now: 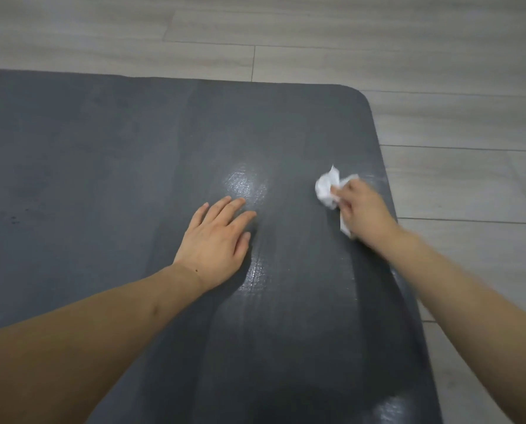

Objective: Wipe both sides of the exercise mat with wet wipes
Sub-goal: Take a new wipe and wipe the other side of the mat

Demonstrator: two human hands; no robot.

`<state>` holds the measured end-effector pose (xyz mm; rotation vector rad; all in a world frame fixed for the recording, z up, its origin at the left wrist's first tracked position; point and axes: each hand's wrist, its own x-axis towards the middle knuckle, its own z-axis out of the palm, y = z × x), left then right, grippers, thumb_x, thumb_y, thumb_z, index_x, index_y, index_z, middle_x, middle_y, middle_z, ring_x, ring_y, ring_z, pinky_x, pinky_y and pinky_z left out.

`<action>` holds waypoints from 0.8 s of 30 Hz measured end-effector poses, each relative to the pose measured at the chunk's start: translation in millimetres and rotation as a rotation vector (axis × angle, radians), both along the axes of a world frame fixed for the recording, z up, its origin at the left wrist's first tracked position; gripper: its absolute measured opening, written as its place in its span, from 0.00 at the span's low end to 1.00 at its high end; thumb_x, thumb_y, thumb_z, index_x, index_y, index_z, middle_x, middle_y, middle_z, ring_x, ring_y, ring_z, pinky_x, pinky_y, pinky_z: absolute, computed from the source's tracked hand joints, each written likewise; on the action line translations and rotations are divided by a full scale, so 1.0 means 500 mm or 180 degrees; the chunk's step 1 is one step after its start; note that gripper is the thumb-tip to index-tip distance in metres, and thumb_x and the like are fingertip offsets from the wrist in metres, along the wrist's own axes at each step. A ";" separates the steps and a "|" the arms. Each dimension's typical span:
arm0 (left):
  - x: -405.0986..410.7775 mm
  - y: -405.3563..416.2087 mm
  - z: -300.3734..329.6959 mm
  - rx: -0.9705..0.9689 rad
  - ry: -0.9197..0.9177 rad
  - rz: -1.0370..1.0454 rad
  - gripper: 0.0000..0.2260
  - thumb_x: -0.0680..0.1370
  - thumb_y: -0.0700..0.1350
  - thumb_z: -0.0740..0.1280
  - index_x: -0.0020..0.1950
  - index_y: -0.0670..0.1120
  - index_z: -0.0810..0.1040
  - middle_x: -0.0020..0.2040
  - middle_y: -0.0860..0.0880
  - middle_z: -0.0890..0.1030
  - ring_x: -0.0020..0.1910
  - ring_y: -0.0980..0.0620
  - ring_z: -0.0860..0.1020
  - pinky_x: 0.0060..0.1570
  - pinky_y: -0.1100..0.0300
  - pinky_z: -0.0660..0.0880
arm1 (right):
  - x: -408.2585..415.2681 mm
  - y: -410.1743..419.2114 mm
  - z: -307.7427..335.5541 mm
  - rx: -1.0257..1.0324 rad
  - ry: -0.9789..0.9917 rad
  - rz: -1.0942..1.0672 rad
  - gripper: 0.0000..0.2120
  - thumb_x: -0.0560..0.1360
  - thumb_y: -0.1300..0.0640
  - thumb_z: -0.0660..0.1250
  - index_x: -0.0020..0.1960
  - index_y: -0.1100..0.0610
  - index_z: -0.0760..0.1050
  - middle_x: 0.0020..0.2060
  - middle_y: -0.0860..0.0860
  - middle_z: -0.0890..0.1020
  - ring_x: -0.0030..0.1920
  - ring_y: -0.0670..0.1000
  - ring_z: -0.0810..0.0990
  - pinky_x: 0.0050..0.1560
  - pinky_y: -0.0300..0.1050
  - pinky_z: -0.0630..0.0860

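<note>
Grey wood-look planks make up the floor (439,56), which runs along the far edge and the right edge of the mat. On that floor lies the dark grey mat (102,154), spread flat, its rounded far-right corner in view. The right part of the mat shines in patches, while its left part looks dull with faint dark marks. The left hand (215,240) rests palm down near the middle of the mat, fingers straight and slightly spread, pressing flat and holding nothing. The right hand (359,209) is close to the mat's right edge, its fingers curled round a crumpled white wipe (327,188). The wipe is bunched against the mat's surface, with most of it sticking out beyond the fingers toward the mat's far edge and a small piece showing beneath the hand.
</note>
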<state>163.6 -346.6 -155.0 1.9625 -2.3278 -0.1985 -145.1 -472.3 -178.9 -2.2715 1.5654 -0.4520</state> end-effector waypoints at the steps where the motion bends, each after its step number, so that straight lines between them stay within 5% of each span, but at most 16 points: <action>1: -0.001 -0.005 -0.001 -0.0012 0.0024 0.0043 0.20 0.83 0.54 0.52 0.74 0.54 0.70 0.79 0.52 0.65 0.80 0.49 0.59 0.78 0.44 0.56 | -0.010 0.095 0.005 0.0246 -0.0025 0.0171 0.10 0.82 0.58 0.62 0.56 0.58 0.82 0.48 0.57 0.78 0.49 0.58 0.78 0.49 0.44 0.68; 2: -0.006 -0.009 0.000 -0.0022 0.0061 0.0062 0.21 0.83 0.54 0.52 0.74 0.54 0.70 0.79 0.52 0.65 0.79 0.49 0.60 0.78 0.44 0.56 | -0.021 0.204 0.013 0.0625 -0.0029 0.0269 0.06 0.82 0.55 0.65 0.51 0.52 0.81 0.46 0.52 0.78 0.48 0.53 0.78 0.49 0.46 0.70; 5: -0.003 -0.006 -0.003 -0.0030 0.0081 0.0086 0.20 0.83 0.53 0.52 0.73 0.54 0.70 0.78 0.52 0.66 0.79 0.47 0.61 0.78 0.44 0.57 | -0.020 0.460 0.039 0.0448 0.0507 0.1468 0.16 0.78 0.35 0.67 0.43 0.47 0.73 0.43 0.42 0.76 0.46 0.41 0.76 0.53 0.35 0.71; 8: 0.004 -0.001 -0.008 0.0006 0.0071 0.0084 0.20 0.83 0.53 0.53 0.73 0.54 0.71 0.78 0.52 0.66 0.78 0.47 0.62 0.77 0.44 0.58 | -0.026 0.463 0.066 0.0905 0.0482 0.1401 0.20 0.78 0.31 0.63 0.46 0.48 0.76 0.48 0.38 0.78 0.54 0.39 0.77 0.58 0.31 0.68; 12: 0.003 0.012 -0.016 0.0027 -0.0026 -0.0024 0.18 0.84 0.52 0.53 0.73 0.54 0.70 0.78 0.52 0.65 0.78 0.47 0.62 0.77 0.45 0.58 | -0.020 0.166 0.032 0.0133 0.0100 0.0579 0.18 0.76 0.34 0.69 0.38 0.47 0.76 0.37 0.45 0.78 0.38 0.43 0.75 0.47 0.44 0.71; 14: 0.002 0.019 -0.021 -0.0003 -0.0056 -0.0046 0.18 0.84 0.51 0.54 0.73 0.54 0.71 0.78 0.52 0.66 0.78 0.47 0.62 0.77 0.45 0.58 | -0.034 -0.024 0.003 -0.0111 -0.0014 -0.0144 0.15 0.77 0.39 0.70 0.37 0.45 0.73 0.38 0.50 0.74 0.40 0.50 0.72 0.46 0.55 0.70; 16: -0.002 0.020 -0.021 -0.0064 -0.0092 -0.0061 0.18 0.84 0.50 0.53 0.72 0.54 0.71 0.77 0.52 0.67 0.77 0.47 0.63 0.77 0.45 0.60 | -0.048 -0.139 -0.002 0.0142 -0.0234 -0.0759 0.07 0.81 0.51 0.66 0.45 0.48 0.79 0.42 0.54 0.73 0.44 0.55 0.74 0.47 0.49 0.68; 19: -0.003 0.016 -0.022 -0.0091 -0.0115 -0.0111 0.17 0.83 0.49 0.54 0.71 0.53 0.72 0.76 0.51 0.68 0.76 0.47 0.65 0.75 0.44 0.61 | -0.069 -0.158 -0.016 -0.0260 -0.0104 -0.0613 0.13 0.80 0.64 0.64 0.60 0.62 0.83 0.47 0.63 0.76 0.49 0.63 0.78 0.48 0.43 0.66; 24: 0.015 0.024 -0.017 -0.0099 -0.0085 -0.0052 0.18 0.82 0.49 0.54 0.70 0.52 0.72 0.75 0.50 0.69 0.75 0.45 0.66 0.75 0.43 0.62 | -0.104 -0.042 -0.022 -0.0200 -0.0338 -0.0434 0.12 0.80 0.67 0.64 0.60 0.65 0.82 0.47 0.61 0.78 0.45 0.55 0.76 0.46 0.35 0.66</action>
